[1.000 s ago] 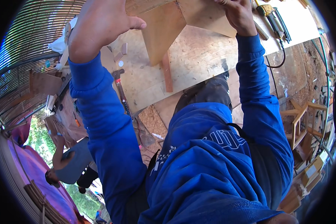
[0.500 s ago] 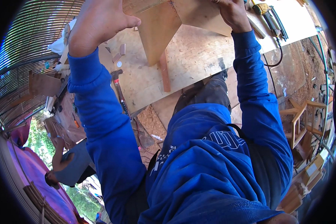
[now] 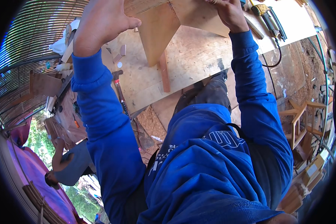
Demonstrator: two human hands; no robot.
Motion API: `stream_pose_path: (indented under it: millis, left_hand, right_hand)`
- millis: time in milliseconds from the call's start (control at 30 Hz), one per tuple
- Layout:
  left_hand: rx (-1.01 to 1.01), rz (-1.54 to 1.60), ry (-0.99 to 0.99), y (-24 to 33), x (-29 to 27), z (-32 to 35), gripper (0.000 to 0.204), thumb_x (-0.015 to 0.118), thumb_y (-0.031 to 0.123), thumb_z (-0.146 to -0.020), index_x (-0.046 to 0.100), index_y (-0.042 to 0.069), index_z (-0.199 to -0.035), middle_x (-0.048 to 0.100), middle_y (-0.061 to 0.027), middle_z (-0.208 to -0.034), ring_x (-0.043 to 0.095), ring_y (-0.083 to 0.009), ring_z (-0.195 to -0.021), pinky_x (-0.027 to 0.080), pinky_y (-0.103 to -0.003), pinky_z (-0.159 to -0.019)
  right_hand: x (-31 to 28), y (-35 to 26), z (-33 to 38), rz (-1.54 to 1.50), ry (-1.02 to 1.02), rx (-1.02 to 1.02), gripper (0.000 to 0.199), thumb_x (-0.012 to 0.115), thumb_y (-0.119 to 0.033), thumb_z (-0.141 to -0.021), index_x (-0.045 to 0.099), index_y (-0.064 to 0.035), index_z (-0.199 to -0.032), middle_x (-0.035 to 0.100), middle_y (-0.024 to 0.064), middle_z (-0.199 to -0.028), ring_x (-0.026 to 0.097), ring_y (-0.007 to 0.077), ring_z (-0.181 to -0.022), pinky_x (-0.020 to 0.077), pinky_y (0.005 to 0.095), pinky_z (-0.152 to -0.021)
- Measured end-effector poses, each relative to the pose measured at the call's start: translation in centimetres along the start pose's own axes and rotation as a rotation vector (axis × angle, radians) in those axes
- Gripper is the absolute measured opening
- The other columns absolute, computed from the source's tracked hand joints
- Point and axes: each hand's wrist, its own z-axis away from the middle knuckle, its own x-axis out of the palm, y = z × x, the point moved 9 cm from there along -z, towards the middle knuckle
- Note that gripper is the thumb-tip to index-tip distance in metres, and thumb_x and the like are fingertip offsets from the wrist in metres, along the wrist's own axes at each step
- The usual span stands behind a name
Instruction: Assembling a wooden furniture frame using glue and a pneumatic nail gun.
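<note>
"Standing out from the left hand (image 3: 104, 24) is its thumb (image 3: 132, 23); are the other fingers clamped on anything?"

"That cannot be told, as they run past the upper edge. The right hand (image 3: 230, 15) has its fingers (image 3: 221, 3) at the border of a wooden panel (image 3: 203, 16); whether they grip it cannot be told either."

"And between the two sets of fingers?"

"That panel, meeting a pointed panel (image 3: 158, 35) nearer the left thumb. A reddish strip (image 3: 164, 74) sticks out past it, toward the body."

"Farther from the fingers?"

"On the table (image 3: 198, 56), bodyward of the left fingers, lie small wood blocks (image 3: 122, 50), then a hammer (image 3: 120, 90). Right of the right fingers lies a nail gun (image 3: 269, 23) with its hose (image 3: 280, 56). Well away from them, a wooden frame (image 3: 299, 114) stands to the right, and another person (image 3: 74, 168) bends at the left."
</note>
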Motion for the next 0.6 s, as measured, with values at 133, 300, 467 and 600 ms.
stream_pose_path:
  millis: [133, 300, 467, 600]
  left_hand:
    - [0.081, 0.034, 0.027, 0.7, -0.3, -0.6, 0.087, 0.085, 0.014, -0.061, 0.048, 0.003, -0.139, 0.063, -0.0258, -0.113, 0.060, -0.0435, -0.108, 0.048, -0.045, -0.092]
    - [0.082, 0.059, 0.044, 0.6, -0.4, 0.1, 0.086, 0.084, 0.014, -0.061, 0.049, 0.003, -0.138, 0.064, -0.0259, -0.112, 0.060, -0.0436, -0.106, 0.049, -0.046, -0.091]
    - [-0.014, 0.018, 0.004, 0.8, -0.2, 0.3, 0.085, 0.084, 0.015, -0.061, 0.048, 0.004, -0.138, 0.064, -0.0256, -0.110, 0.061, -0.0437, -0.105, 0.050, -0.046, -0.089]
    - [-0.034, -0.005, 0.016, 0.9, -0.4, 0.4, 0.084, 0.084, 0.015, -0.062, 0.049, 0.005, -0.138, 0.065, -0.0253, -0.109, 0.061, -0.0436, -0.105, 0.049, -0.047, -0.089]
  right_hand:
    - [-0.7, -0.2, 0.1, 0.033, 0.000, 0.013, 0.048, 0.083, -0.014, -0.082, 0.062, 0.0044, -0.122, 0.071, 0.0090, -0.109, 0.066, 0.0179, -0.099, 0.0524, 0.0317, -0.086]
    - [-0.3, 0.5, -0.2, -0.039, -0.001, 0.038, 0.054, 0.084, -0.011, -0.079, 0.060, 0.0045, -0.125, 0.069, 0.0096, -0.113, 0.066, 0.0190, -0.100, 0.0523, 0.0316, -0.087]
    - [0.5, -0.6, -1.0, 0.022, -0.107, 0.014, 0.069, 0.086, 0.002, -0.064, 0.058, 0.0051, -0.127, 0.068, 0.0107, -0.115, 0.064, 0.0215, -0.104, 0.0541, 0.0328, -0.086]
    - [0.1, 0.1, -1.0, -0.038, -0.093, 0.101, 0.069, 0.087, 0.003, -0.062, 0.059, 0.0054, -0.126, 0.068, 0.0109, -0.113, 0.065, 0.0217, -0.102, 0.0554, 0.0335, -0.084]
